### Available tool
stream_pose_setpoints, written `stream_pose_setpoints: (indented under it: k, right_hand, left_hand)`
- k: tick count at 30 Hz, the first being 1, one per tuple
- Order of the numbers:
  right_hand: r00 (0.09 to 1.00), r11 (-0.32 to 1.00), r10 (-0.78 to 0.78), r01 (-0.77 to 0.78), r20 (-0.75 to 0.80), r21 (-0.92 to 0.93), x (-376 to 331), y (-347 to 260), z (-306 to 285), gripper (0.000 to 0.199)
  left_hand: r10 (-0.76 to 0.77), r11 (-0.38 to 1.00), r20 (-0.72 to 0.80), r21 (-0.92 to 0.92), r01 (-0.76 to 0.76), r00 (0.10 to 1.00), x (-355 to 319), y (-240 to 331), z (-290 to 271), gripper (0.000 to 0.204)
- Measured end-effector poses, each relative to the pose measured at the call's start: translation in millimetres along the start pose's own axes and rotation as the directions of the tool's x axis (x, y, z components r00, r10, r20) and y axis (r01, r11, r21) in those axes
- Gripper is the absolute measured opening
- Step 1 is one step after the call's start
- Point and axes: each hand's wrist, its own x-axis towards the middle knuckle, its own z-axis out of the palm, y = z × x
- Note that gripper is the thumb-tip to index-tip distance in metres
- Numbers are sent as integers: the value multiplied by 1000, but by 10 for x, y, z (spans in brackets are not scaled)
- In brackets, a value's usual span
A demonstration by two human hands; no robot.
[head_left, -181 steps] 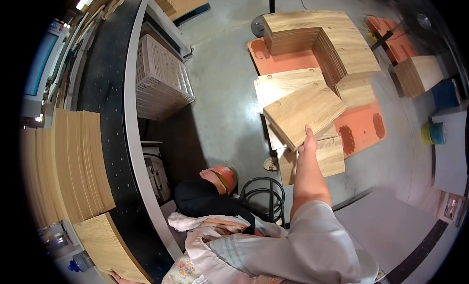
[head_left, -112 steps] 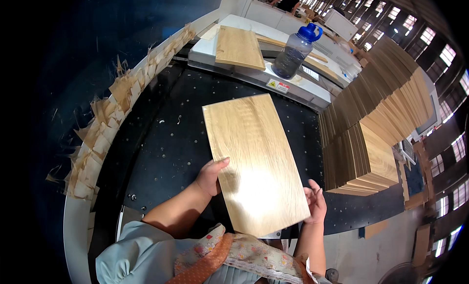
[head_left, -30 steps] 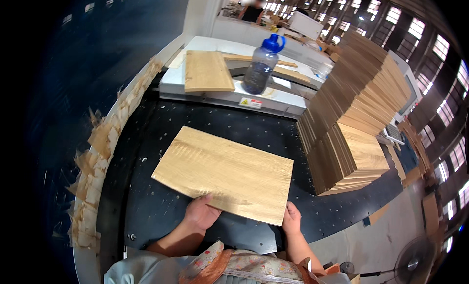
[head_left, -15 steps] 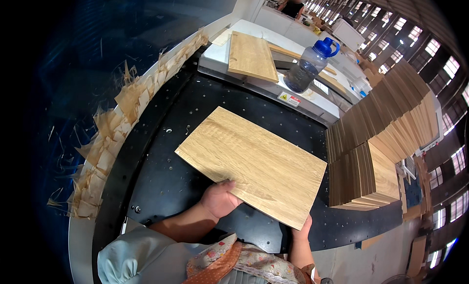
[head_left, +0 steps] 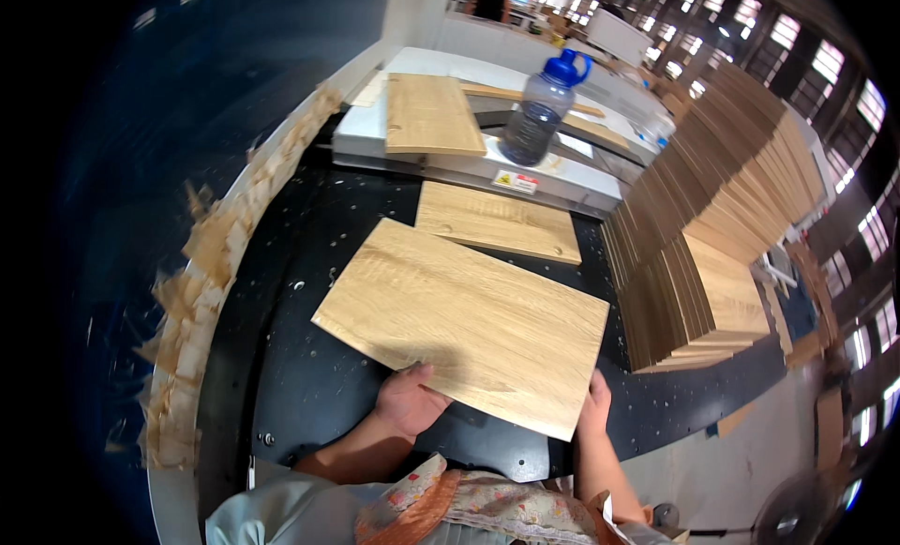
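Observation:
A rectangular wood-grain board [head_left: 469,325] is held tilted above the black table, in front of my body. My left hand [head_left: 411,402] grips its near long edge, thumb on top and fingers underneath. At the board's right end, my right hand [head_left: 593,406] holds the short edge, its fingers partly hidden behind the panel. A second wood-grain board [head_left: 502,222] lies flat on the table just beyond, its near side partly covered by the held one.
Tall stacks of boards [head_left: 689,292] stand at the right. A third board [head_left: 431,114] and a blue-capped water bottle [head_left: 536,119] rest on the white machine ledge [head_left: 375,144]. Torn tan tape strips [head_left: 211,250] line the left panel edge. A person [head_left: 489,1] is far back.
A second board now lies on the table by the ledge, where bare black surface showed before. The view has shifted; both hands still hold the same board.

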Motion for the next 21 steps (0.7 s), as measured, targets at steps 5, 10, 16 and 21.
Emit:
stream_pose_setpoints:
  k: [5, 10, 16, 21]
  right_hand:
    - [863, 757, -496, 485, 100, -437, 924, -196, 166, 28]
    - [944, 582, -265, 318, 195, -748, 1932, 39, 517, 56]
    - [988, 602, 4, 120, 152, -790, 1980, 3, 954, 53]
    - [989, 672, -70, 145, 132, -727, 1614, -11, 780, 36]
  left_hand:
    - [87, 995, -29, 41, -86, 996, 97, 35, -104, 46]
    - [147, 989, -37, 36, -146, 988, 143, 88, -125, 45]
    - [249, 968, -85, 42, -247, 965, 122, 168, -116, 45]
    - [318, 948, -153, 53, -314, 936, 115, 208, -82, 52]
